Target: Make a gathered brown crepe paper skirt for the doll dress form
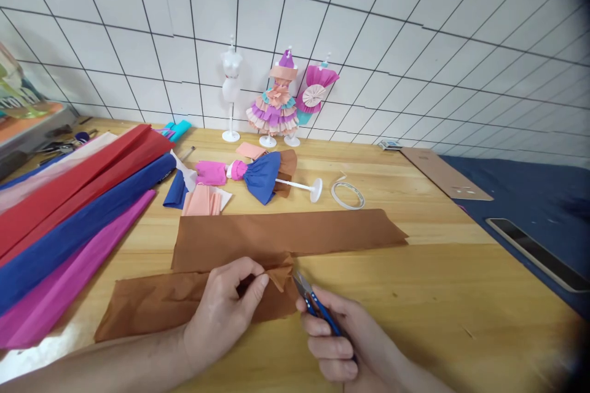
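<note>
Between thumb and fingers, my left hand (228, 307) pinches the gathered end of a brown crepe paper strip (152, 304) that lies across the front of the table. My right hand (341, 334) is wrapped round blue-handled thread snips (326, 313). Their pointed blades are parted and sit just right of the pinched paper; whether they touch it I cannot tell. A second, smoother brown paper strip (286, 230) lies flat right behind. Beyond it, a small dress form in a blue paper skirt (262, 175) and pink top lies on its side.
Rolled red paper (92, 181), blue paper (92, 227) and magenta paper (78, 282) cover the left side. A bare white dress form (231, 73) and two dressed ones (275, 101) stand by the tiled wall. A tape roll (348, 195), cardboard (445, 175) and a phone (537, 252) lie rightward.
</note>
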`<state>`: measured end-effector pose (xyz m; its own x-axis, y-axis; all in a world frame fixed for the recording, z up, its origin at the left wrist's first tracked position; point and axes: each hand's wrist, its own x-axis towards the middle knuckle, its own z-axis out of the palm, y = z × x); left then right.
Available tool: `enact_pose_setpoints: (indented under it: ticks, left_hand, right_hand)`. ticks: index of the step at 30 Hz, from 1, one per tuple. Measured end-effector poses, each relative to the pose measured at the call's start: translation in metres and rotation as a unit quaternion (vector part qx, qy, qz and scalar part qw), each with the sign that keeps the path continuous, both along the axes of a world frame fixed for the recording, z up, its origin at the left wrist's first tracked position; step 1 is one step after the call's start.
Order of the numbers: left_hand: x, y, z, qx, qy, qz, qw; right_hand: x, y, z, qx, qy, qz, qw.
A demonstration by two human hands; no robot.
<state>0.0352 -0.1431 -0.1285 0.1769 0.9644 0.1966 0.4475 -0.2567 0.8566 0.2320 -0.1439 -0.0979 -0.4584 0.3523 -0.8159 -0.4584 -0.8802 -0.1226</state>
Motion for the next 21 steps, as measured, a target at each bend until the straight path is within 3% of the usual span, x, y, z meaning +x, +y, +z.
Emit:
enact_pose_setpoints:
  ticks: [5,12,21]
  left_hand:
    - [0.000,0.000,0.001,0.001,-0.011,-0.001,1.000]
    - [0.001,0.001,0.001,0.014,0.000,-0.013,1.000]
    - [-0.001,0.000,-0.004,0.030,0.031,-0.016,0.999]
  right_hand:
    - [0.000,0.004,0.005,0.000,-0.020,-0.017,1.000]
    - [0.001,-0.007,0.003,-0.014,0.016,0.036,0.999]
    - [0.002,0.002,-0.010,0.015,0.025,-0.070,0.997]
